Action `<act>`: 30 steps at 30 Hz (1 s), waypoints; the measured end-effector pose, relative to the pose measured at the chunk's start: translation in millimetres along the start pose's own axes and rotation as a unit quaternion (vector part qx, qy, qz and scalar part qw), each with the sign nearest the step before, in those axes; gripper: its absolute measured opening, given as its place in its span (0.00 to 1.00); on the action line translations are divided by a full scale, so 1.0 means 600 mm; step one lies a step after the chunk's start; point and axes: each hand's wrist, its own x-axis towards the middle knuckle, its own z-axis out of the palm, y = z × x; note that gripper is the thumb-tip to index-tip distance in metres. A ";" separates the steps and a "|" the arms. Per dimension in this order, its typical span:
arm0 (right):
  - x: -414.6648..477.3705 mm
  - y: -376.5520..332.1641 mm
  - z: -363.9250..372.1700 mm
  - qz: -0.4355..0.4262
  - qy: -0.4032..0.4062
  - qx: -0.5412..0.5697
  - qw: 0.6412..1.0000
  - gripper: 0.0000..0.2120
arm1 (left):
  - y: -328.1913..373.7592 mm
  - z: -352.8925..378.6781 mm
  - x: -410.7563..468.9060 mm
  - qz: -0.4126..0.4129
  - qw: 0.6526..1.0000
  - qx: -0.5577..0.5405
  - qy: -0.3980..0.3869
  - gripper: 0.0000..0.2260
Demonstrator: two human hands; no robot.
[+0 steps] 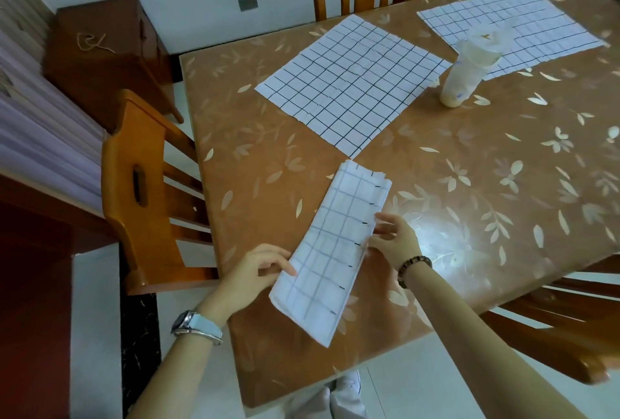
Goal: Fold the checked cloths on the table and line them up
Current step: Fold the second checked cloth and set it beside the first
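Folded strip (335,250) on the desk (469,183) near its front edge, long axis running away from the person; left hand (255,274) pinches its left long edge; right hand (396,237) pinches its right, slightly farther along; an end-to-end fold seems next.

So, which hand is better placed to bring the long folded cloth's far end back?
Probably the right hand: it holds the folded cloth farther up, nearer that end. The left hand grips lower.
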 end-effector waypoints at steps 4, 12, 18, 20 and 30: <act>0.016 -0.011 0.010 -0.009 0.048 -0.049 0.998 0.19 | -0.035 0.011 0.003 -0.010 0.998 0.066 0.007 0.18; 0.068 -0.038 0.021 0.021 0.068 0.033 0.997 0.21 | -0.023 0.040 0.061 -0.042 0.994 -0.010 0.101 0.08; 0.093 -0.053 0.030 0.077 0.071 0.066 0.992 0.16 | -0.013 0.053 0.128 -0.044 0.985 -0.015 0.164 0.11; 0.099 -0.052 0.032 0.079 0.083 0.023 0.993 0.12 | -0.005 0.057 0.143 -0.039 0.984 -0.011 0.171 0.11; 0.091 -0.040 0.024 0.081 0.106 -0.085 0.987 0.08 | 0.006 0.077 0.186 0.010 0.969 0.080 0.235 0.09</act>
